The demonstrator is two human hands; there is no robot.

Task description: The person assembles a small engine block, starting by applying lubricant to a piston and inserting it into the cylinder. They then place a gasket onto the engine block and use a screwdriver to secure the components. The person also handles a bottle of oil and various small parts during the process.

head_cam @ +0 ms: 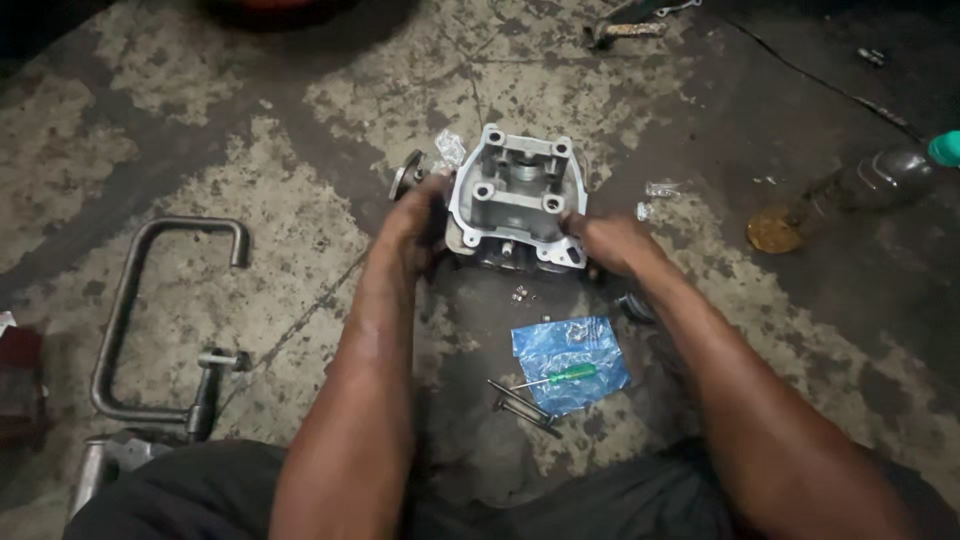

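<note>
Both hands grip a grey cast-metal engine head (517, 195) that stands on the stained concrete floor (200, 150), a little above the middle of the view. The left hand (412, 222) clasps its left side, at 9 o'clock of the casting, fingers curled round the edge and thumb near the top-left corner. The right hand (612, 243) holds the lower right corner, at 4 o'clock, fingertips pressed against the flange. So the head sits between the two hands, each closed on one side of it; how far the fingers wrap behind cannot be told.

Just at 10 o'clock of the head, touching or nearly touching the left hand, lies a round metal part (406, 174), with a small clear bag (450, 148) beside it. At 6 o'clock of the head, between the forearms, a blue plastic bag (570, 362) lies flat with a green-handled screwdriver (560, 377) on it; two dark bolts (522, 405) lie at the bag's lower left edge. Small nuts (519, 294) lie between the head and the bag.

At 3 o'clock, well apart, a plastic bottle (872, 180) with a teal cap lies on its side, brown liquid pooled at its mouth end. At 8 o'clock, far left, stands a bent steel clamp frame (125, 310). At 12 o'clock, near the top edge, lies a hammer (622, 32).
</note>
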